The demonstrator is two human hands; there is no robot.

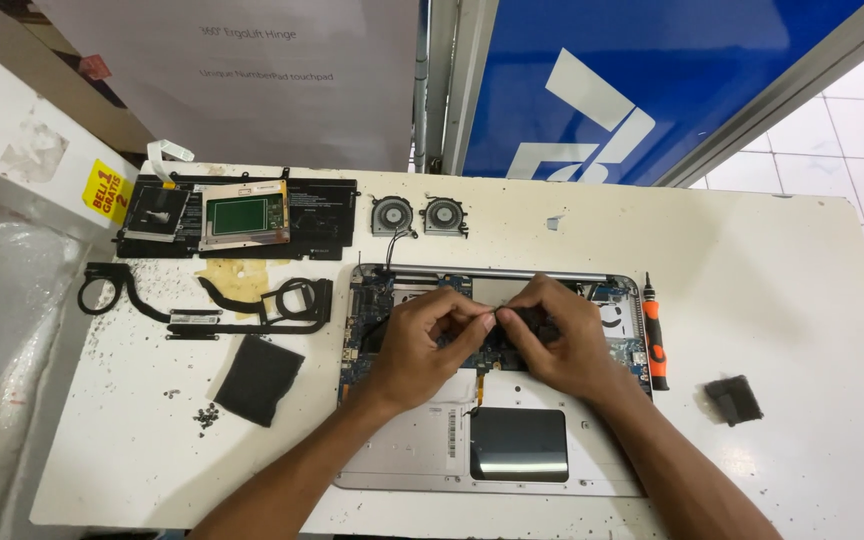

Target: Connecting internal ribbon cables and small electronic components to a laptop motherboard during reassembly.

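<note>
Both hands meet over the middle of an opened laptop chassis [402,460]. The left hand [422,345] and the right hand [557,340] have their fingertips drawn together, nearly touching, pinched on something small at the blue motherboard [367,300]; what exactly sits between them is too small to tell, though it looks like a cable or connector. A thin flex cable [479,385] runs from just below the fingers at 6 o'clock toward the dark touchpad back [518,443].

The step in hand appears to be freeing or seating a small connector on the board, partway through a teardown. The next move likely calls for a light, even pull or press along the connector's own line, with the board held steady so the thin cable does not tear.

Outward from the hands: at 3 o'clock an orange-handled screwdriver [655,340] lies against the chassis edge, and farther on a small dark pad [733,398]. At 12 o'clock two cooling fans [418,216] rest on the white table [772,300]. At 10 o'clock sits the black battery pack [322,215]; at 9 o'clock the heat pipes [252,305], a dark foam square [259,378] and loose screws [206,415].
</note>
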